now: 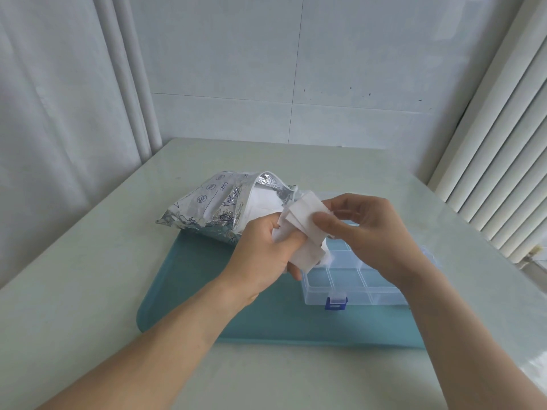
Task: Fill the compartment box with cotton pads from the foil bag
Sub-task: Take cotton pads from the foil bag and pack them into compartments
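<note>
My left hand (262, 247) gripping square white cotton pads (302, 232), my right hand (367, 229) pinching one, above clear plastic compartment box (349, 279), open crinkled silver foil bag (225, 205) just beside, bare teal tray (207, 285) near me.

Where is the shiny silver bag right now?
The foil bag lies open on the table, left of centre in the head view, its near end on the teal mat, just behind the left hand.

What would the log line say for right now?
left hand: holds cotton pads | right hand: pinches top pad | compartment box: open | foil bag: open
</note>
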The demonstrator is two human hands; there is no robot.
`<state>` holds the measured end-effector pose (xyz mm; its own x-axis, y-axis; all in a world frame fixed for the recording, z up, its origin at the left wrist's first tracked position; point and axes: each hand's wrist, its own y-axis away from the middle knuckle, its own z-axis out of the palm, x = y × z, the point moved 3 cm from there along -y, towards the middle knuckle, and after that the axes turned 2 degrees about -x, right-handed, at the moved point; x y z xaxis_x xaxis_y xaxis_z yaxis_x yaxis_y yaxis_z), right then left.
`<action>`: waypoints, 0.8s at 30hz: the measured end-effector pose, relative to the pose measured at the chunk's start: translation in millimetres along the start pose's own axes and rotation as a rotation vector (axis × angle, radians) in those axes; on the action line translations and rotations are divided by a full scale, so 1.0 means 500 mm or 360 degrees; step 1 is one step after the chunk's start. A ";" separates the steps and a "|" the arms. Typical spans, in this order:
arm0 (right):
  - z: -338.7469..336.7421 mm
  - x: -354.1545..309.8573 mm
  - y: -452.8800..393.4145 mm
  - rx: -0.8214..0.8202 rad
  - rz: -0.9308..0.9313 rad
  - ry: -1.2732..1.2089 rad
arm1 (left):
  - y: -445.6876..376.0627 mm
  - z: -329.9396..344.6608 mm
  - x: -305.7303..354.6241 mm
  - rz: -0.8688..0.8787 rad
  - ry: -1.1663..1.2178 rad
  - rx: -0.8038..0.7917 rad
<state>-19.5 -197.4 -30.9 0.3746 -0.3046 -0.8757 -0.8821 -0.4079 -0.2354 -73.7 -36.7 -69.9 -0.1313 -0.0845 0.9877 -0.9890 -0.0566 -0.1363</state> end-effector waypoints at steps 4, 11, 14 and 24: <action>-0.001 0.005 -0.001 0.0069 0.0116 -0.0256 | -0.001 0.000 0.000 -0.0001 0.0023 0.0062; -0.038 0.020 -0.010 0.0559 0.0354 -0.0884 | -0.005 -0.011 0.000 -0.0076 0.0211 0.0193; -0.053 0.016 -0.011 0.0203 0.0319 -0.0936 | -0.004 -0.015 0.005 -0.0053 0.0106 0.0195; 0.004 0.010 -0.002 -0.0109 0.0043 -0.0124 | -0.003 -0.008 0.000 0.0038 -0.0026 0.0102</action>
<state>-17.2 -197.0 -35.8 0.3253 -0.2497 -0.9121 -0.8689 -0.4594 -0.1842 -72.3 -32.9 -69.4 -0.1532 -0.1027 0.9828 -0.9792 -0.1179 -0.1650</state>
